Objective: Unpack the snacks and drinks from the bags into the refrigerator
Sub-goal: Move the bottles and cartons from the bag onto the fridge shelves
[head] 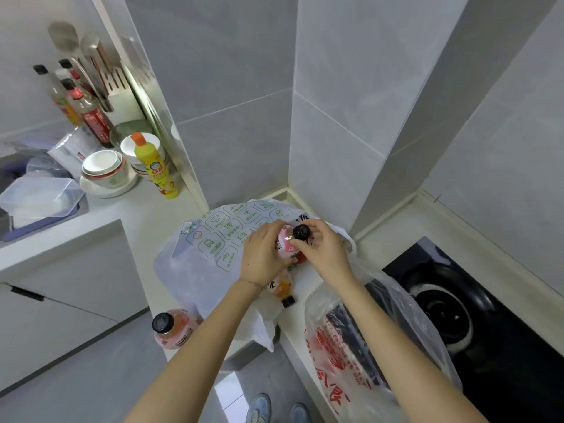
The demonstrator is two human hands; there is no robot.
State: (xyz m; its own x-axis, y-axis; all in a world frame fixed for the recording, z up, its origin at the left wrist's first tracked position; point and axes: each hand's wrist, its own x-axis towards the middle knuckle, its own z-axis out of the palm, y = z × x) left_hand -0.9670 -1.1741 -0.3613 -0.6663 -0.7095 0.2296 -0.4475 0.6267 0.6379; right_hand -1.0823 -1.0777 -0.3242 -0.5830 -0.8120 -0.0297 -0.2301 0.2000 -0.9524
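A pink drink bottle point(285, 243) with a black cap is held upright above the white plastic bag with green print point(213, 236) on the counter corner. My left hand point(265, 254) grips its body. My right hand point(320, 247) pinches it just under the cap. An orange drink bottle point(282, 288) lies on the counter below my hands. Another pink bottle point(171, 331) stands at the counter's front edge, left of my left arm. A clear bag with red print point(345, 349) holding dark packets lies to the right.
A black gas hob point(476, 315) fills the counter at right. At left stand a yellow detergent bottle point(156, 169), stacked bowls point(103, 169), sauce bottles point(88, 114) and a sink with plastic tubs point(39, 199). Tiled walls close the corner behind the bags.
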